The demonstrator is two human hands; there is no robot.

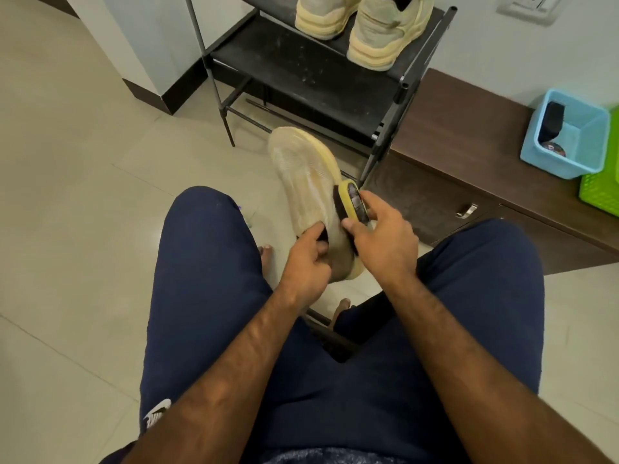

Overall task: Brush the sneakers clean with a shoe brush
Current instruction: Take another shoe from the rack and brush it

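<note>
A pale yellow sneaker (303, 182) is held above the floor between my knees, toe pointing away. My left hand (306, 259) grips it at the heel opening, thumb inside. In my right hand (382, 242) is a shoe brush (351, 205) with a yellow back and dark bristles. Its bristles press against the sneaker's right side near the midsole. Two more pale sneakers (365, 25) stand on the top shelf of the black shoe rack (301, 72) ahead.
A low brown cabinet (469, 155) runs along the wall on the right. It carries a blue plastic bin (569, 135) with dark items inside and a green basket (603, 189). Tiled floor lies to the left. My legs in navy shorts fill the foreground.
</note>
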